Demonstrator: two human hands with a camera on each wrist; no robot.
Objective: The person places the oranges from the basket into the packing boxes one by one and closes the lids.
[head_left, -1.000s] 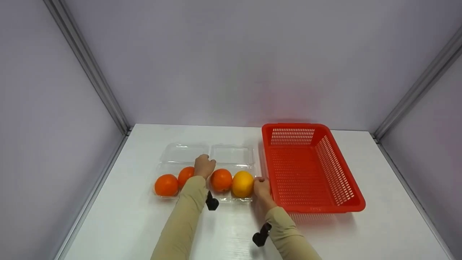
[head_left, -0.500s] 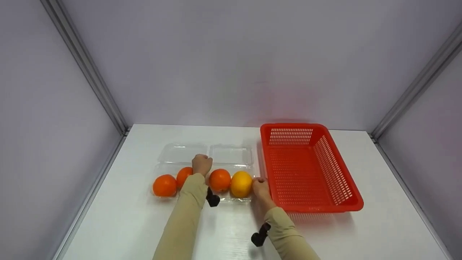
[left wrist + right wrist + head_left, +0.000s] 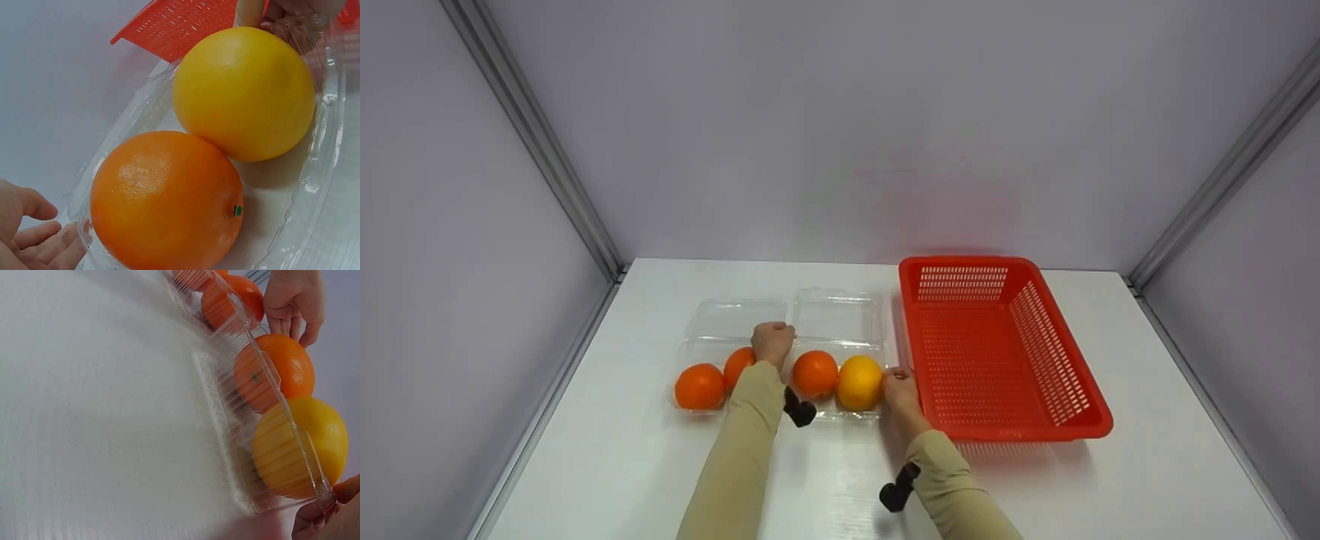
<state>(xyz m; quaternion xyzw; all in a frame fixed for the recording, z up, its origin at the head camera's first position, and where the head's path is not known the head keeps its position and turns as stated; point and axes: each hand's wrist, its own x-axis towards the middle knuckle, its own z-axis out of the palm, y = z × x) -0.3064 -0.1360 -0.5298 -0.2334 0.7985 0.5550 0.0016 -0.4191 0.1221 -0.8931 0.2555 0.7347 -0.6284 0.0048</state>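
Observation:
Two clear plastic clamshell boxes stand side by side with lids folded back. The left box (image 3: 690, 352) bears two oranges (image 3: 700, 387). In the right box (image 3: 315, 185) sit an orange (image 3: 163, 197) with a small green mark and a yellow round fruit (image 3: 243, 93). My left hand (image 3: 773, 343) is at the right box's left rear corner, fingers partly behind the plastic, thumb apart from them. My right hand (image 3: 901, 390) pinches the right box's right edge, thumb and fingers either side of the rim (image 3: 323, 492). The right box's lid (image 3: 837, 315) is slightly raised.
A red perforated plastic basket (image 3: 1009, 433) stands close to my right hand on the white table (image 3: 825, 480). Pale walls (image 3: 780, 135) enclose the table at the back and both sides.
The right box's lid has tilted up a little at its far edge. My left hand has shifted slightly left, along with the whole scene; my right hand keeps its hold on the box.

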